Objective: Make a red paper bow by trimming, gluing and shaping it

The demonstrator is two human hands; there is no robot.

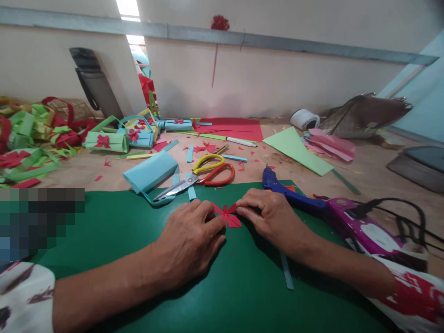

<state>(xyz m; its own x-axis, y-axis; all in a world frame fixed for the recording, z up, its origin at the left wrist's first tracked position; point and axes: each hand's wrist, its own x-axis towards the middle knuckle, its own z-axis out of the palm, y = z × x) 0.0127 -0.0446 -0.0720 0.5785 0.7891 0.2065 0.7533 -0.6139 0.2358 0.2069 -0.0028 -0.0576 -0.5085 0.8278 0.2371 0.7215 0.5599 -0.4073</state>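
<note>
A small red paper bow (227, 217) lies at the middle of the green mat (243, 286). My left hand (192, 236) has its fingers closed on the bow's left side, and their tips partly cover it. My right hand (268, 217) pinches the bow's upper right loop between thumb and fingers. Just beyond my hands rest scissors (197, 175) with one yellow and one red handle. Their blades lie over the strap of a light blue paper bag (151, 171). A blue glue gun (293, 194) lies beside my right hand.
Finished-looking paper bags (106, 141) with red bows and a heap of coloured paper (31, 129) stand at the left. A purple device (362, 224) with black cables is at the right. Farther back are red sheets (232, 128), a green sheet (300, 150), a pen (242, 141) and scraps.
</note>
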